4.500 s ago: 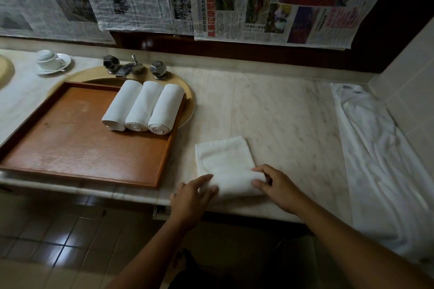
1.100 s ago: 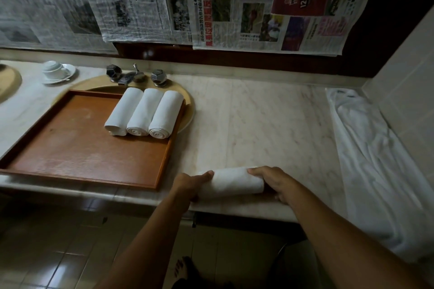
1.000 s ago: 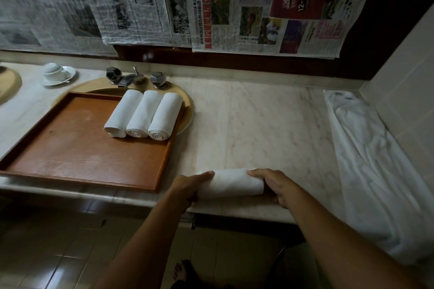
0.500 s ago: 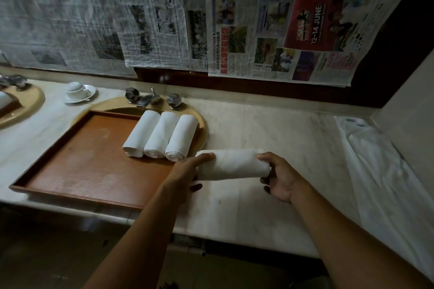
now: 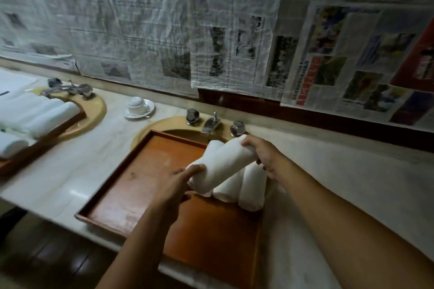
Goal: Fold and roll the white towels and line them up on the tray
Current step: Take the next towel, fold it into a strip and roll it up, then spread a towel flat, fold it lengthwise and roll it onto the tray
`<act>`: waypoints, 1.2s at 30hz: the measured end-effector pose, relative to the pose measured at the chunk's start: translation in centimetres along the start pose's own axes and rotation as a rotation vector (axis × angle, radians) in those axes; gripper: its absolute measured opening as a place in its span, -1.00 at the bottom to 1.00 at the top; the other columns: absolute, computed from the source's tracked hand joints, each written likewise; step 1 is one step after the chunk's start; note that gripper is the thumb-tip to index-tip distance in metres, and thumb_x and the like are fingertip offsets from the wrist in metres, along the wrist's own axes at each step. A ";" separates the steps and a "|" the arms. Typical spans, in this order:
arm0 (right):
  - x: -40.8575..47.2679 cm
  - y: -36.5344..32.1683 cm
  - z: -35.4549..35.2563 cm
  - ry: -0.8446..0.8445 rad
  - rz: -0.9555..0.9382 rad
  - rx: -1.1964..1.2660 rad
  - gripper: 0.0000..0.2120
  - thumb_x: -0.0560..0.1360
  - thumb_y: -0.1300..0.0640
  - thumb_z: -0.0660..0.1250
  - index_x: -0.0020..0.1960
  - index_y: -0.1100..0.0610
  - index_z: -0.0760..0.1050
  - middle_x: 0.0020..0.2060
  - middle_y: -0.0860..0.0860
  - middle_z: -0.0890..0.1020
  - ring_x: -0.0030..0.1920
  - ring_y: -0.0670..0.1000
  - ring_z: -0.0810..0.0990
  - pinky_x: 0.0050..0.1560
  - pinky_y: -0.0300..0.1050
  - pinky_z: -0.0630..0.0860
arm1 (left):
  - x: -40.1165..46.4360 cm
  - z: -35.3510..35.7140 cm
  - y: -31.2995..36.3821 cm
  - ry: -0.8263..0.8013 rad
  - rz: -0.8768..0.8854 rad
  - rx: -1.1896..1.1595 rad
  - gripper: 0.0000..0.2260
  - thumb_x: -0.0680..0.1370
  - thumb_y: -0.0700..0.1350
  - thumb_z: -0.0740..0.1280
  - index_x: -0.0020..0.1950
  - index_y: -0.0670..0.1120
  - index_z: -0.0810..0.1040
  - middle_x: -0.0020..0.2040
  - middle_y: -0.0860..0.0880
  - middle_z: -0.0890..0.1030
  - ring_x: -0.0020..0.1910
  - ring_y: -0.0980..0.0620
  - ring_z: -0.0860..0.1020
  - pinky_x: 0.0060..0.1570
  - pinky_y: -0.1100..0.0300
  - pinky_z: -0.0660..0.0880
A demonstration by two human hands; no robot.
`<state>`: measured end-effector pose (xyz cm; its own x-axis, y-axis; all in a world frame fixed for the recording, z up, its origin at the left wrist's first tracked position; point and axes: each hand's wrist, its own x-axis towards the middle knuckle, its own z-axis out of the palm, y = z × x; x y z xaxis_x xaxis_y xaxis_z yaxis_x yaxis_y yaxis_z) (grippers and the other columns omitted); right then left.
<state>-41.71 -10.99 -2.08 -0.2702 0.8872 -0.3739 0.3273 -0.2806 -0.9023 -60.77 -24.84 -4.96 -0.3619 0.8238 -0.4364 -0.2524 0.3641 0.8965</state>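
Centre frame: rolled towel (image 5: 225,164) held at both ends, tilted, lower end left, upper end right. Left hand (image 5: 175,185) gripping lower end, fingers curled round it; right hand (image 5: 263,155) gripping upper end. Roll raised over tray (image 5: 131,197), in front of rolled towels (image 5: 251,192) already lying side by side at tray's right; whether touching them, cannot tell. Tray set over basin on marble counter (image 5: 70,171). Tap (image 5: 211,124) just behind tray. Cup on saucer (image 5: 138,107) upper left of tray. Second tray with towels (image 5: 30,115) at left edge. Newspaper (image 5: 211,37) covering wall, blurred.
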 end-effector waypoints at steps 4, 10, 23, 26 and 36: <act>6.4 -2.5 7.1 -0.004 -0.055 -0.189 -0.65 0.34 -0.14 0.38 -0.02 0.09 0.60 -0.08 0.08 0.59 -0.11 0.03 0.51 -0.09 -0.06 0.42 | 3.3 -5.3 -0.3 0.087 -0.039 0.041 -0.62 0.39 0.10 0.55 -0.02 -0.18 0.67 -0.05 -0.21 0.67 -0.16 -0.11 0.56 -0.12 0.02 0.38; 12.2 -3.1 13.7 0.049 -0.005 -0.530 -0.64 0.19 -0.21 0.32 -0.17 0.03 0.53 -0.10 0.05 0.59 -0.02 0.14 0.53 0.07 0.05 0.42 | 7.5 -8.1 -2.4 0.110 -0.132 0.086 -0.63 0.41 0.12 0.55 -0.19 -0.22 0.69 -0.25 -0.33 0.64 -0.34 -0.26 0.62 -0.36 -0.09 0.61; 15.1 -1.0 15.4 0.130 -0.080 -1.206 -0.59 0.61 -0.21 0.13 0.36 -0.08 0.46 0.33 0.07 0.51 0.41 0.12 0.27 0.33 0.17 0.10 | 11.1 -7.0 -2.7 0.082 0.046 0.856 -0.59 0.57 0.29 0.25 -0.13 -0.05 0.55 -0.24 0.01 0.60 -0.35 0.14 0.52 -0.42 0.34 0.35; 15.2 -0.8 15.5 0.119 -0.046 -1.169 -0.58 0.61 -0.22 0.11 0.38 -0.08 0.45 0.34 0.07 0.50 0.42 0.12 0.24 0.33 0.17 0.10 | 13.3 -8.1 -1.7 -0.065 -0.102 0.899 -0.56 0.52 0.33 0.31 0.03 -0.05 0.53 -0.11 0.03 0.59 -0.17 0.10 0.56 -0.20 0.28 0.48; 11.0 -0.2 4.7 0.143 -0.151 -0.766 -0.77 0.60 -0.03 0.17 0.00 0.04 0.56 -0.01 0.09 0.63 0.02 0.16 0.58 0.09 0.06 0.53 | 15.9 -2.7 7.0 -0.222 0.289 1.102 -0.60 0.51 0.24 0.39 0.16 -0.02 0.59 0.09 0.04 0.64 -0.07 0.09 0.59 -0.16 0.17 0.48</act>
<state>-49.02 -2.83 -7.00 -0.2595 0.9487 -0.1808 0.8424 0.1308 -0.5227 -70.70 -10.34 -5.87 -0.0855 0.9563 -0.2797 0.7713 0.2412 0.5890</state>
